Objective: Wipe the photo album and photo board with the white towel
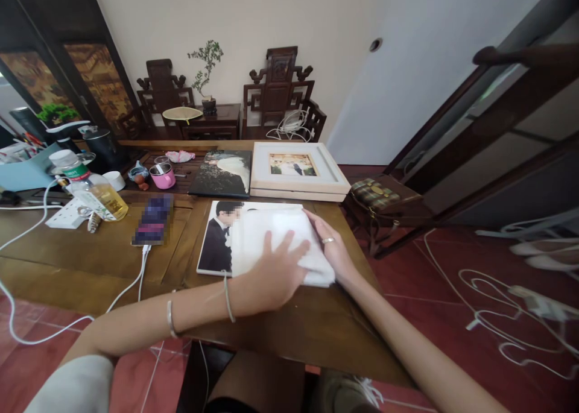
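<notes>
A large photo print [217, 244] of a person in a dark suit lies flat near the front edge of the wooden table [289, 328]. A white cloth [275, 229] covers the print's right half. My left hand [275, 271] lies flat on the cloth with fingers spread. My right hand [332, 247], wearing a ring, rests at the cloth's right edge with fingers laid on it.
Behind the print lie a dark photo panel [221, 173] and a white framed photo [296, 169]. To the left are a phone [152, 220] on a white cable, an oil bottle [90, 187], a pink cup [163, 176] and a power strip [67, 214]. A stool [380, 199] stands right.
</notes>
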`<state>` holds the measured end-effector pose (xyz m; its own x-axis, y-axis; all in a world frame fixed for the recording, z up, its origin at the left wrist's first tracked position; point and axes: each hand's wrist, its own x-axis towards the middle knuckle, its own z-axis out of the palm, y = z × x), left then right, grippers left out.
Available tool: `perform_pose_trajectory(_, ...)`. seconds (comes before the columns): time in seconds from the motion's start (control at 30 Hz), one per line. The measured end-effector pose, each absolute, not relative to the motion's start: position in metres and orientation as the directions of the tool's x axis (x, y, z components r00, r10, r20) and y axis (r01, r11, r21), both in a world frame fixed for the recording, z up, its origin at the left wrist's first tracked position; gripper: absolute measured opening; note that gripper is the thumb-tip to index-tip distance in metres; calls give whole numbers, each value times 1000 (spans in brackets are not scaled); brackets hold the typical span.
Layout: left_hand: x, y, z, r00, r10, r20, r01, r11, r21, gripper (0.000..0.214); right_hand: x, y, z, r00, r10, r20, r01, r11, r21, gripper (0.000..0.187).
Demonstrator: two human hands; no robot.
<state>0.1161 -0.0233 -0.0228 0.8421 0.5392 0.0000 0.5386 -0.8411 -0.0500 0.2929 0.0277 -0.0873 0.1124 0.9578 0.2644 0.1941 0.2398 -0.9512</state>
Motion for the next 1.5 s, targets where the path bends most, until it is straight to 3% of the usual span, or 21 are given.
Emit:
perform_pose_trajectory(0.2, 89, -75, -13, 878, 479, -27, 478, -878, -16, 27, 287, 21, -80, -14, 940, 341, 410, 316, -856, 42)
perform_pose_trajectory(0.3, 69, -60, -5, 832, 547, -89, 547, -837, -30, 30, 285, 21, -80, -120, 893, 433, 505, 430, -748, 35)
perform_pose_trajectory(0.4, 64, -18, 0, 778, 625, -61, 624, -780, -34, 36, 285, 25, -84, -182, 864, 469, 539, 487, -688, 31)
perform_pose_trajectory(0.57, 96, 60, 11, 825, 562, 57, 533, -809, 250, 29, 288, 28, -88, -220, 853, 474, 577, 506, -641, 29)
perform_pose_trajectory(0.7, 128, 93, 14, 866, 500, 13, 467, -817, 339, 31, 289, 27, -88, -217, 857, 468, 593, 496, -634, 30)
perform_pose_trajectory(0.83, 122, 93, 7, 856, 516, -19, 494, -808, 320, 27, 289, 26, -87, -214, 865, 454, 582, 486, -651, 29)
perform_pose_trajectory(1.03, 45, 75, -6, 834, 546, 76, 512, -818, 262, 30, 288, 27, -88, -193, 863, 466, 535, 491, -687, 28)
perform_pose_trajectory(1.23, -13, 66, -21, 750, 655, 92, 630, -750, 203, 35, 288, 27, -89, -178, 869, 462, 510, 483, -712, 27)
perform_pose_trajectory(1.37, -15, 28, -17, 727, 684, 53, 669, -724, 167, 34, 288, 26, -90, -174, 877, 449, 512, 470, -719, 28)
perform_pose_trajectory(1.5, -12, -35, -3, 776, 630, -29, 625, -763, 165, 37, 287, 26, -90, -173, 880, 441, 517, 463, -720, 28)
